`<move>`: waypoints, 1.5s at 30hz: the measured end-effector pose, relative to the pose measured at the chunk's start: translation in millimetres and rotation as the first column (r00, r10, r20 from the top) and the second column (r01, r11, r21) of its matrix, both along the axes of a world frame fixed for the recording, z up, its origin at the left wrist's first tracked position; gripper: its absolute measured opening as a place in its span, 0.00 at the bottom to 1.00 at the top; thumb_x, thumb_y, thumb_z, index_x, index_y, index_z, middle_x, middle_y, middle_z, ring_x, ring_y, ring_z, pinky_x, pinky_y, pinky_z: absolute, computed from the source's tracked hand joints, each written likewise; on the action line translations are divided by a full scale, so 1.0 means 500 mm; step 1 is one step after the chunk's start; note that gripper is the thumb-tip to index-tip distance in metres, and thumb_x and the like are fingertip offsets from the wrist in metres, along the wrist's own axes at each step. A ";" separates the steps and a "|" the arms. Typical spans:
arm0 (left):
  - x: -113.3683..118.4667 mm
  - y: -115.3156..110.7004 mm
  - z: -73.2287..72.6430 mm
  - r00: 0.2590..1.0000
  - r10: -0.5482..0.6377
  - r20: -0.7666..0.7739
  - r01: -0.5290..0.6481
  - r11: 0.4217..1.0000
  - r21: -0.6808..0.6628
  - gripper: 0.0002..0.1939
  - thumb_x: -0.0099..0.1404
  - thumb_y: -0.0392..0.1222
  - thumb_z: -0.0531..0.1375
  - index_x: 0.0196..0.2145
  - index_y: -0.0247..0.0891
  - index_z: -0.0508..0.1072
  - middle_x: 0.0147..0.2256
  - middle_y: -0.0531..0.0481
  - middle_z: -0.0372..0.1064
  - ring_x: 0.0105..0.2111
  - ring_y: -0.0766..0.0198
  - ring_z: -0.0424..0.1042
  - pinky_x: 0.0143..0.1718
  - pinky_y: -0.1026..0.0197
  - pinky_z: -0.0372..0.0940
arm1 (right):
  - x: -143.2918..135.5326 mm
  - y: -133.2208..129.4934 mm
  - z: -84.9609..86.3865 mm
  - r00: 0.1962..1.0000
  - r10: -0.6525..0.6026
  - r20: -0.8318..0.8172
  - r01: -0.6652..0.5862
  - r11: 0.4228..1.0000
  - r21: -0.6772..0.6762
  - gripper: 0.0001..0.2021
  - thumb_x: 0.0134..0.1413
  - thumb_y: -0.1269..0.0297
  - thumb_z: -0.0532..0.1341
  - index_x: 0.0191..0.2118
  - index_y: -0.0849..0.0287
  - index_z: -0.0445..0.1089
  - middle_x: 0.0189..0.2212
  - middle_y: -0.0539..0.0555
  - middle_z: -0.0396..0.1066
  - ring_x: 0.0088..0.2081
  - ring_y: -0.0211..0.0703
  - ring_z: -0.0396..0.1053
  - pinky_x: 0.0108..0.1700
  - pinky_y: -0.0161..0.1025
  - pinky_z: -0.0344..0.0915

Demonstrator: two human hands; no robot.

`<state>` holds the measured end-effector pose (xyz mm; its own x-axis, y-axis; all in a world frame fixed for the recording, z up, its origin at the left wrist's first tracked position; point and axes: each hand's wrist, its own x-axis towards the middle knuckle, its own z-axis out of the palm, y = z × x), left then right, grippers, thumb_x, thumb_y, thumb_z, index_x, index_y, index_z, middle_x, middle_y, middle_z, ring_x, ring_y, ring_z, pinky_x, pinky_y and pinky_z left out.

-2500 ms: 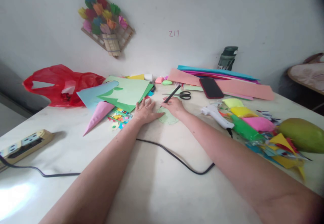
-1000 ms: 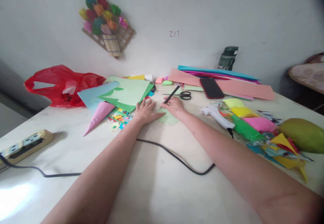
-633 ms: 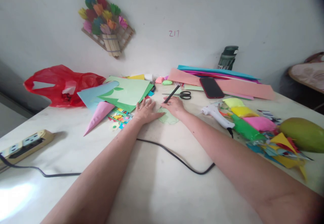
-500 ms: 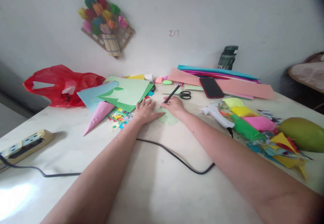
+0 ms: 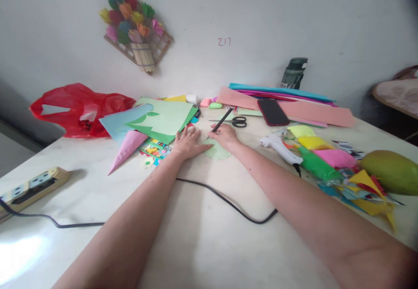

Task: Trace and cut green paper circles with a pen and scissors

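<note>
A pale green paper piece with a scalloped edge (image 5: 216, 151) lies flat on the white table (image 5: 209, 245). My left hand (image 5: 190, 144) rests palm down beside it, fingers spread, the thumb on its left edge. In my right hand (image 5: 225, 137) a black pen (image 5: 223, 119) is pinched, slanting up to the right; its tip is down at the paper's upper edge, partly behind the fingers. Just beyond that hand lies a pair of scissors with black handles (image 5: 240, 122). Paper scraps (image 5: 153, 149) and a pink paper cone (image 5: 127, 149) lie left of my left hand.
Green sheets (image 5: 170, 115) and a red plastic bag (image 5: 81, 110) are at the back left. A phone (image 5: 273, 112), a white glue gun (image 5: 279, 147), clay packs (image 5: 316, 162) and a green mango-like fruit (image 5: 390, 172) are at right. A black cord (image 5: 225, 202) crosses the table near a power strip (image 5: 35, 189).
Both hands hold nearly the same positions. The view has shifted very slightly; nothing else has visibly moved.
</note>
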<state>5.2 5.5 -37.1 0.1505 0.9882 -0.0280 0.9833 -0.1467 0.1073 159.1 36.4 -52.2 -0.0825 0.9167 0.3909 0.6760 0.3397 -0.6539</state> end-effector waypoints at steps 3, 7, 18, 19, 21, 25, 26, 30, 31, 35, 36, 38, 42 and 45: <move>-0.001 -0.001 0.000 1.000 -0.002 0.005 0.002 1.000 -0.002 0.46 0.52 0.72 0.45 0.62 0.43 0.48 0.64 0.50 0.36 0.63 0.53 0.28 0.59 0.44 0.27 | 0.000 0.000 0.000 1.000 -0.001 -0.004 0.001 1.000 -0.014 0.07 0.44 0.60 0.63 0.29 0.57 0.74 0.42 0.53 0.73 0.45 0.45 0.68 0.50 0.43 0.61; -0.001 0.000 -0.001 1.000 0.002 0.003 -0.002 1.000 0.000 0.45 0.52 0.71 0.45 0.62 0.44 0.48 0.64 0.51 0.36 0.63 0.52 0.28 0.59 0.45 0.27 | 0.001 0.001 -0.001 1.000 0.009 -0.013 -0.009 1.000 -0.004 0.06 0.44 0.61 0.63 0.27 0.57 0.74 0.42 0.52 0.73 0.45 0.45 0.68 0.49 0.42 0.62; -0.003 0.003 -0.005 1.000 -0.005 0.008 0.005 1.000 0.004 0.46 0.51 0.72 0.45 0.62 0.43 0.48 0.64 0.50 0.36 0.63 0.52 0.28 0.59 0.44 0.27 | 0.001 0.003 -0.004 0.999 0.004 -0.047 -0.005 1.000 -0.027 0.08 0.44 0.61 0.64 0.31 0.59 0.74 0.42 0.54 0.73 0.43 0.45 0.69 0.50 0.43 0.62; -0.004 0.004 -0.005 1.000 -0.007 0.008 0.007 1.000 0.004 0.47 0.51 0.72 0.45 0.62 0.43 0.48 0.64 0.50 0.36 0.63 0.52 0.28 0.59 0.44 0.27 | 0.001 0.004 -0.004 0.999 0.006 -0.048 -0.007 1.000 -0.029 0.08 0.44 0.61 0.63 0.31 0.59 0.74 0.42 0.54 0.73 0.44 0.45 0.69 0.50 0.43 0.62; -0.003 0.004 -0.005 1.000 -0.010 0.009 0.009 1.000 0.005 0.47 0.52 0.72 0.45 0.62 0.42 0.48 0.64 0.50 0.36 0.63 0.53 0.28 0.59 0.44 0.27 | 0.002 0.005 -0.005 0.999 0.009 -0.051 -0.010 0.999 -0.033 0.08 0.44 0.61 0.63 0.31 0.59 0.74 0.42 0.54 0.73 0.44 0.45 0.69 0.50 0.43 0.62; -0.003 0.003 -0.003 1.000 -0.009 0.008 0.009 1.000 0.007 0.44 0.53 0.70 0.46 0.62 0.44 0.48 0.64 0.51 0.35 0.63 0.54 0.28 0.59 0.44 0.27 | 0.002 0.007 -0.006 0.998 0.008 -0.055 -0.010 1.000 -0.029 0.08 0.44 0.61 0.63 0.31 0.58 0.74 0.41 0.55 0.73 0.44 0.46 0.69 0.50 0.43 0.62; -0.003 0.003 -0.003 1.000 -0.010 0.007 0.010 1.000 0.009 0.44 0.53 0.70 0.46 0.62 0.44 0.48 0.64 0.51 0.35 0.63 0.54 0.28 0.59 0.44 0.27 | 0.002 0.008 -0.007 0.998 0.007 -0.056 -0.008 1.000 -0.026 0.08 0.44 0.61 0.63 0.31 0.58 0.74 0.41 0.55 0.73 0.44 0.46 0.69 0.50 0.43 0.62; -0.004 0.003 -0.005 1.000 -0.010 -0.004 0.010 1.000 0.009 0.44 0.53 0.70 0.45 0.62 0.43 0.48 0.64 0.51 0.36 0.63 0.52 0.28 0.59 0.45 0.28 | 0.002 0.009 -0.009 0.998 0.006 -0.069 -0.007 1.000 -0.014 0.08 0.44 0.61 0.63 0.31 0.58 0.74 0.40 0.54 0.73 0.44 0.46 0.69 0.50 0.43 0.62; -0.004 0.003 -0.005 1.000 -0.009 -0.007 0.009 1.000 0.007 0.44 0.53 0.70 0.45 0.62 0.43 0.47 0.64 0.51 0.36 0.63 0.52 0.28 0.59 0.45 0.28 | 0.002 0.009 -0.009 0.997 0.004 -0.075 -0.005 1.000 -0.015 0.08 0.43 0.61 0.63 0.31 0.58 0.74 0.40 0.54 0.74 0.44 0.46 0.69 0.50 0.43 0.62; -0.004 0.005 -0.006 1.000 -0.002 -0.014 0.002 1.000 0.004 0.44 0.53 0.70 0.45 0.62 0.45 0.47 0.64 0.51 0.36 0.63 0.52 0.28 0.59 0.45 0.28 | 0.003 0.009 -0.009 0.995 -0.015 -0.099 0.013 1.000 -0.019 0.09 0.43 0.61 0.63 0.31 0.57 0.74 0.39 0.54 0.74 0.44 0.45 0.69 0.50 0.43 0.62; -0.004 0.005 -0.006 1.000 -0.001 -0.014 0.001 1.000 0.003 0.44 0.53 0.70 0.45 0.62 0.45 0.47 0.64 0.51 0.36 0.63 0.52 0.28 0.59 0.45 0.28 | 0.003 0.009 -0.010 0.994 -0.019 -0.104 0.017 1.000 -0.020 0.09 0.42 0.61 0.64 0.31 0.58 0.74 0.39 0.54 0.74 0.44 0.45 0.68 0.50 0.43 0.62; -0.004 0.005 -0.006 1.000 -0.003 -0.010 0.003 1.000 0.001 0.44 0.53 0.70 0.45 0.62 0.45 0.47 0.64 0.51 0.36 0.63 0.53 0.28 0.59 0.45 0.27 | 0.003 0.010 -0.011 0.994 -0.021 -0.111 0.019 1.000 -0.021 0.09 0.42 0.61 0.63 0.32 0.58 0.74 0.39 0.54 0.74 0.45 0.45 0.68 0.50 0.42 0.62; -0.004 0.003 -0.005 1.000 -0.013 0.008 0.013 1.000 0.005 0.45 0.52 0.71 0.45 0.62 0.44 0.48 0.64 0.50 0.35 0.63 0.54 0.28 0.59 0.44 0.27 | 0.003 0.015 -0.015 0.993 -0.011 -0.118 0.009 1.000 -0.014 0.08 0.43 0.61 0.63 0.31 0.58 0.74 0.38 0.54 0.74 0.45 0.45 0.68 0.50 0.43 0.62; -0.004 0.003 -0.005 1.000 -0.007 0.008 0.007 1.000 0.007 0.45 0.52 0.72 0.45 0.61 0.45 0.48 0.64 0.51 0.36 0.63 0.53 0.28 0.59 0.45 0.27 | 0.003 0.018 -0.018 0.992 -0.018 -0.125 0.017 1.000 -0.009 0.09 0.43 0.61 0.63 0.31 0.58 0.74 0.38 0.54 0.74 0.44 0.45 0.68 0.50 0.43 0.62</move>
